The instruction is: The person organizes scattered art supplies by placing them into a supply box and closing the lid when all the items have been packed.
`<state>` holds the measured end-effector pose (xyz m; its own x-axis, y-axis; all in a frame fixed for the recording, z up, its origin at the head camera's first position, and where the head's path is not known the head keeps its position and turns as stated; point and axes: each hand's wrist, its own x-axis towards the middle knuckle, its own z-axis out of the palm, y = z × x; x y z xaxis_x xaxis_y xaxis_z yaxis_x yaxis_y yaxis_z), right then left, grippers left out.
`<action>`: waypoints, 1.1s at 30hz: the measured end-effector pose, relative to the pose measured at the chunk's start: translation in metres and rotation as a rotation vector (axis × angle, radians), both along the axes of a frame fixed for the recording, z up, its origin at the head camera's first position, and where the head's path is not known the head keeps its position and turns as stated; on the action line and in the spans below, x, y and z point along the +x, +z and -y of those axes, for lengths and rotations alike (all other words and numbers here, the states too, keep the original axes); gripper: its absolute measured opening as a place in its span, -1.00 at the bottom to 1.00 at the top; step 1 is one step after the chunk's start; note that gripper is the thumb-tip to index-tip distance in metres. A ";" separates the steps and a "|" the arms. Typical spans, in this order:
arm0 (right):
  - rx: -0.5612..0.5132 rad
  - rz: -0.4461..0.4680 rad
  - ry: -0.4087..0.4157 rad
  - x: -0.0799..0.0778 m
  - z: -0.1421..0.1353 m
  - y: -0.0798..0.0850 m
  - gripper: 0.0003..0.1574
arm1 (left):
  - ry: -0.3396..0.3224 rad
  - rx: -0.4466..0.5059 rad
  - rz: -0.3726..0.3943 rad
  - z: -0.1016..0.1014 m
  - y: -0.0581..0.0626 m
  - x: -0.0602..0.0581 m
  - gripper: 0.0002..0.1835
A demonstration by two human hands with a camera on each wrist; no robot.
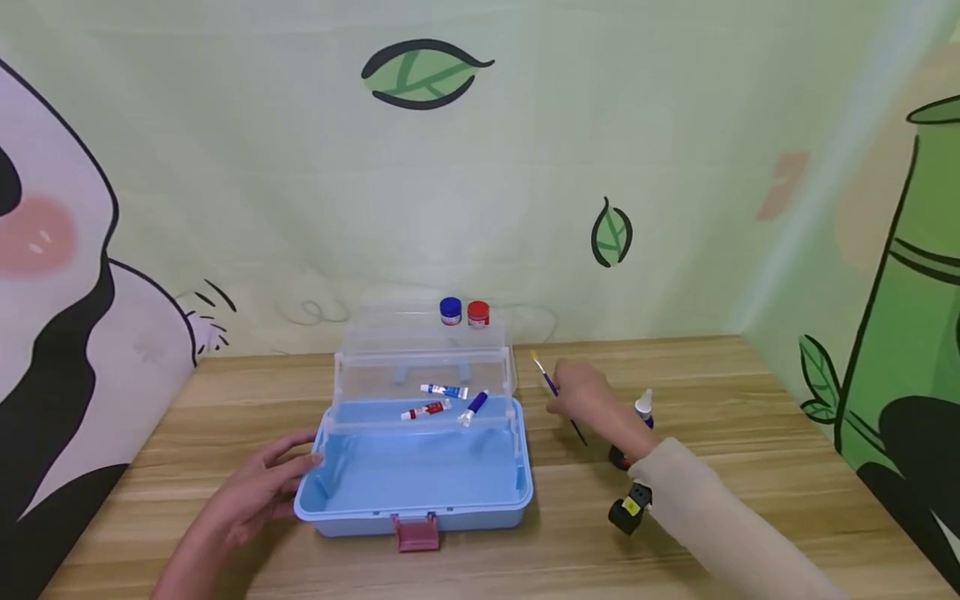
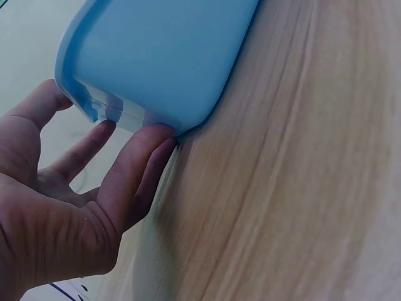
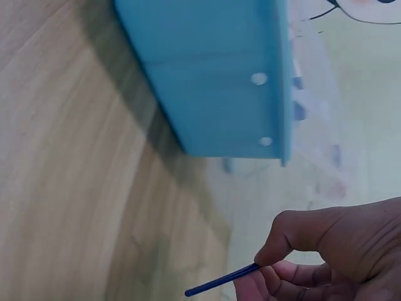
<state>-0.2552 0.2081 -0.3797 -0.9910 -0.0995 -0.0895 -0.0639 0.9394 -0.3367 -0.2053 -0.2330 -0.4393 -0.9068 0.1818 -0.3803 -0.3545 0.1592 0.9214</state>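
Note:
A light blue box (image 1: 360, 527) with a pink latch (image 1: 416, 533) stands with its clear lid raised. My left hand (image 1: 262, 483) touches the box's left side; in the left wrist view its fingers (image 2: 135, 163) rest against the blue wall and rim. To the right of the box, my right hand (image 1: 592, 400) pinches a thin paintbrush (image 1: 548, 382) with yellow bristles and a dark handle. The right wrist view shows the blue handle end (image 3: 219, 282) between thumb and fingers. A clear tray behind the box's bottom holds a blue paint tube (image 1: 444, 391), a red one (image 1: 426, 410) and a purple-blue one (image 1: 476, 405).
A blue-lidded jar (image 1: 450, 311) and a red-lidded jar (image 1: 478, 314) are at the raised clear upper part. Partly behind the right forearm stands a white-nozzled bottle (image 1: 644, 405). A black device with a yellow label (image 1: 630, 508) is at the right wrist. A printed cloth hangs behind the wooden table.

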 end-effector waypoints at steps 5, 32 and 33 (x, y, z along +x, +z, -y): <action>-0.026 -0.028 0.006 0.003 0.003 0.012 -0.74 | 0.002 0.012 0.005 0.001 -0.002 0.001 -0.26; -0.046 -0.116 0.142 0.016 0.018 0.072 -0.74 | -0.016 0.003 0.008 0.003 0.000 -0.001 -0.24; -0.039 -0.117 0.144 0.016 0.017 0.073 -0.74 | -0.017 -0.003 0.007 0.003 0.001 -0.001 -0.23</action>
